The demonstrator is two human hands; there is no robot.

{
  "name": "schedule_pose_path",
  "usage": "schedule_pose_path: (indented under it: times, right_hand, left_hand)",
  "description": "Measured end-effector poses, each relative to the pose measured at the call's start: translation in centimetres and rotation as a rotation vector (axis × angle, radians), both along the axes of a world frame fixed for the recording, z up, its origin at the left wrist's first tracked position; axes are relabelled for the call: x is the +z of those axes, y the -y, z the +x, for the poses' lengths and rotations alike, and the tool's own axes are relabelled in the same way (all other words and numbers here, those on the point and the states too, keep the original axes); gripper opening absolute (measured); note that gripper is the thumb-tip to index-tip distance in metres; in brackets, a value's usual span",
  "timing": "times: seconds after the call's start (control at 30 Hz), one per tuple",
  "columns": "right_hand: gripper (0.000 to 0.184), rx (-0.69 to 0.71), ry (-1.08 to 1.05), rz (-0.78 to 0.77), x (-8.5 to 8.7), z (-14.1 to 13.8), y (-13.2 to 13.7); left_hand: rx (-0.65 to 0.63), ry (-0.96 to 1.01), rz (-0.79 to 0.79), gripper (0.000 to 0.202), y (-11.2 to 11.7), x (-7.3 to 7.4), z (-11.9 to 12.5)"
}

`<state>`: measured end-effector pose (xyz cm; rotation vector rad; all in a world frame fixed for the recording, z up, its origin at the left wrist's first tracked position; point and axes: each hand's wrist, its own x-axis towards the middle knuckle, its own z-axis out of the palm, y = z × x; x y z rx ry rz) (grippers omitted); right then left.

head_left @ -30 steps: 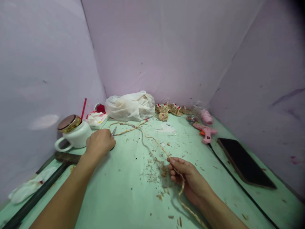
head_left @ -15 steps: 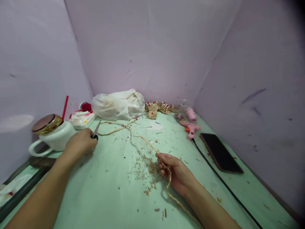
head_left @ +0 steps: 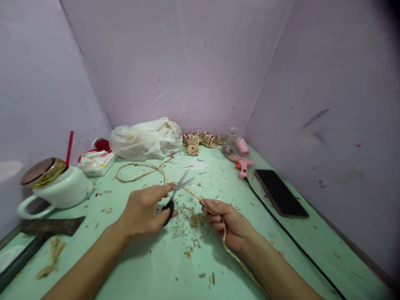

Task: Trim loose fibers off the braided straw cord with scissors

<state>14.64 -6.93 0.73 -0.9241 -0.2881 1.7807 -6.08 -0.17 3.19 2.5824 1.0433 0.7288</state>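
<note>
My left hand (head_left: 143, 211) grips small black-handled scissors (head_left: 173, 197), their blades apart and pointing toward a braided straw rope (head_left: 190, 192). My right hand (head_left: 227, 221) pinches that rope, palm turned up; the rope runs back along my right forearm and forward in a loop (head_left: 137, 171) toward the far side. Straw scraps lie on the green table (head_left: 150, 266) between both hands.
A white mug (head_left: 59, 191) with a gold lid and a hatchet (head_left: 46, 229) lie at left. A plastic bag (head_left: 146, 139), tissue pack (head_left: 95, 160) and straw ornaments (head_left: 200, 141) sit at the back. At right lie a pink glue gun (head_left: 240, 166), its black cord (head_left: 293, 239) and a phone (head_left: 279, 192).
My left hand lifted the scissors from beside the mug and brought them right, up to the rope by my right hand. The view has turned to the right.
</note>
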Motion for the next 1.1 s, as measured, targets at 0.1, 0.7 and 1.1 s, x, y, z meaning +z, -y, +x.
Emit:
schedule_pose_path:
  times: [0.1, 0.7, 1.1]
  right_hand:
    - [0.015, 0.066, -0.044, -0.001, 0.3, 0.3, -0.1]
    - [0.008, 0.178, -0.097, 0.002, -0.1, 0.4, 0.0]
    - [0.007, 0.215, -0.094, 0.027, 0.1, 0.4, 0.1]
  left_hand:
    - [-0.124, -0.176, 0.221, 0.046, 0.8, -0.9, 0.7]
    - [-0.26, -0.318, 0.31, 0.052, 1.1, -2.0, 0.8]
    - [-0.331, -0.31, 0.047, 0.051, 1.0, -1.5, 0.9]
